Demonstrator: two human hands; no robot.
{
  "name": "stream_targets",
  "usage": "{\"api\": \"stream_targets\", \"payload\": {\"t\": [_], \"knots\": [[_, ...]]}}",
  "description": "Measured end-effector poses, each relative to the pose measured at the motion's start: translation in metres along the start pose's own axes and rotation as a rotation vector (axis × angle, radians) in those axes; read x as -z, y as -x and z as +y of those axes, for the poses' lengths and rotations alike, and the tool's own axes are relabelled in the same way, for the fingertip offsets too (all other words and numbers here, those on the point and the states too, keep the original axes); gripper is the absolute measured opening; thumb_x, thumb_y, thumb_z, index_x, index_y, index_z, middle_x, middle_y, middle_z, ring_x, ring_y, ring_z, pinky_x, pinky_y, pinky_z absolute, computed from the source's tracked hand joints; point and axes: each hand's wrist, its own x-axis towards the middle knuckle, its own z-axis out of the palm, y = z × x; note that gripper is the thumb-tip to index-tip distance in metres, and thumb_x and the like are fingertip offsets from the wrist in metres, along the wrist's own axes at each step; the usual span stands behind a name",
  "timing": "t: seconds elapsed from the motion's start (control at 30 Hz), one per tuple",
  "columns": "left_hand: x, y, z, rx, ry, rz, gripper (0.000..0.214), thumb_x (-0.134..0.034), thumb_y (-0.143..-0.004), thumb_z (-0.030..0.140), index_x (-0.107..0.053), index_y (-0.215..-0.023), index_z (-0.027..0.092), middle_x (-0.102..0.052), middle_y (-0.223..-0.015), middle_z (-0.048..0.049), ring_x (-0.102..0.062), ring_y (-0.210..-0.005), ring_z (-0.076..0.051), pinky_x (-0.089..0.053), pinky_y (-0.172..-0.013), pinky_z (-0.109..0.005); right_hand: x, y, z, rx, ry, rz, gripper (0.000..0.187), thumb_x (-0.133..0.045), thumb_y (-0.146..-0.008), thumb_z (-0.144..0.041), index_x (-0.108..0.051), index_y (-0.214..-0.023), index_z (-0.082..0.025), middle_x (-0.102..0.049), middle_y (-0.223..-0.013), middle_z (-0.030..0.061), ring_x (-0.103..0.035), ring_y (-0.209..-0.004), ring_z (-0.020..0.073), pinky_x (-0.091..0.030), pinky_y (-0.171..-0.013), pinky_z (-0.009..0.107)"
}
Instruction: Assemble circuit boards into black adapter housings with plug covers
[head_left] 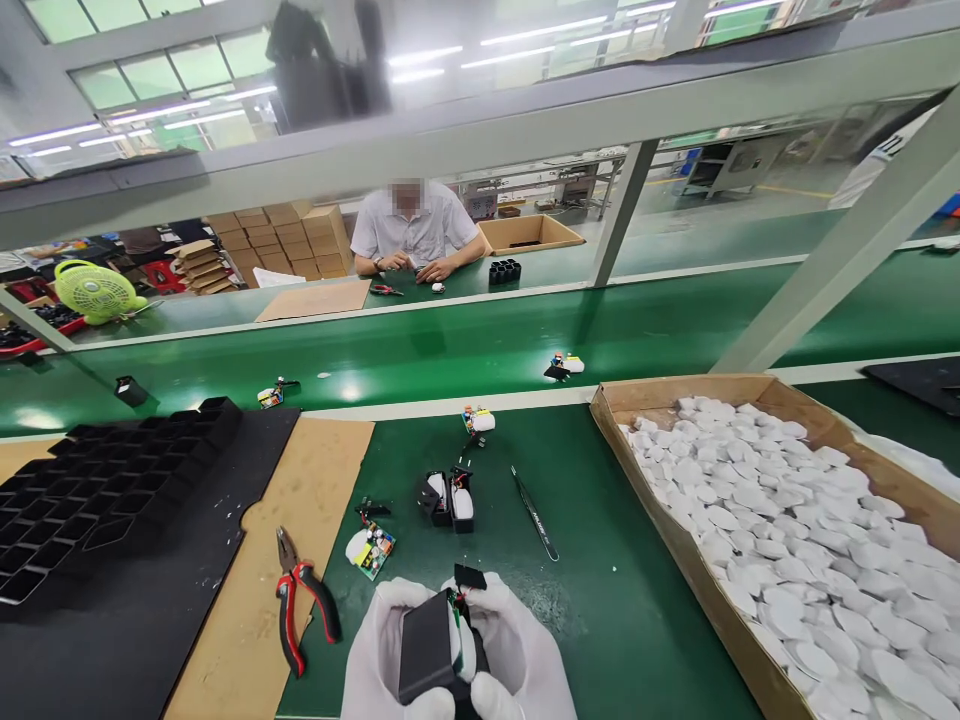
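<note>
Left hand (373, 645) and right hand (529, 650) clamp a black case (426, 650) — perhaps holding a circuit board (454, 614) — with tweezers (534, 515) at one o'clock on the desk (600, 610).

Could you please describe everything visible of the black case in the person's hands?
The black case looks like matte plastic, boxy and flat-sided. It is tilted, held between the white-gloved left hand and right hand at the picture's bottom. A white part and a green edge show beside its broad face; a small black piece with red wiring projects above.
</note>
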Motion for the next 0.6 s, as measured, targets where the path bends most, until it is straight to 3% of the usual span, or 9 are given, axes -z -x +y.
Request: {"api": "stream_targets", "payload": {"t": [0.2, 0.37, 0.5, 0.6], "knots": [[0.002, 0.001, 0.005, 0.004, -0.119, 0.031, 0.082, -0.095, -0.060, 0.079, -0.061, -0.112, 0.025, -0.067, -0.097, -0.0037, -0.066, -0.088, -0.023, -0.050, -0.083, -0.036, 0.008, -0.002, 0.003, -0.011, 0.061, -0.096, 0.059, -0.088, -0.081, -0.067, -0.077, -0.121, -0.025, -0.070, -0.110, 0.0082, -0.069, -0.100, 0.0273, -0.056, -0.091, 0.040], [0.011, 0.008, 0.001, 0.026, -0.154, 0.055, 0.082, -0.099, -0.060, 0.071, -0.064, -0.118, 0.025, -0.065, -0.105, -0.0052, -0.064, -0.084, -0.021, -0.051, -0.079, -0.035, 0.006, -0.004, -0.014, 0.007, 0.145, -0.160, 0.053, -0.083, -0.085, -0.064, -0.076, -0.122, -0.026, -0.071, -0.114, 0.0085, -0.070, -0.105, 0.0296, -0.056, -0.094, 0.040], [0.014, 0.013, 0.007, 0.173, -0.117, 0.016, 0.072, -0.103, -0.064, 0.054, -0.065, -0.121, 0.031, -0.067, -0.093, -0.0029, -0.064, -0.074, -0.019, -0.048, -0.062, -0.030, 0.003, -0.003, -0.032, -0.024, 0.180, -0.157, 0.055, -0.082, -0.082, -0.069, -0.076, -0.116, -0.025, -0.072, -0.113, 0.0097, -0.069, -0.107, 0.0323, -0.055, -0.097, 0.042], [0.014, 0.014, 0.018, 0.267, -0.165, -0.024, 0.061, -0.095, -0.073, 0.064, -0.069, -0.118, 0.031, -0.068, -0.087, -0.0053, -0.067, -0.067, -0.022, -0.048, -0.053, -0.030, 0.003, 0.003, -0.036, -0.057, 0.209, -0.149, 0.056, -0.085, -0.079, -0.064, -0.077, -0.121, -0.029, -0.074, -0.124, 0.0118, -0.070, -0.116, 0.0365, -0.056, -0.100, 0.044]]}}
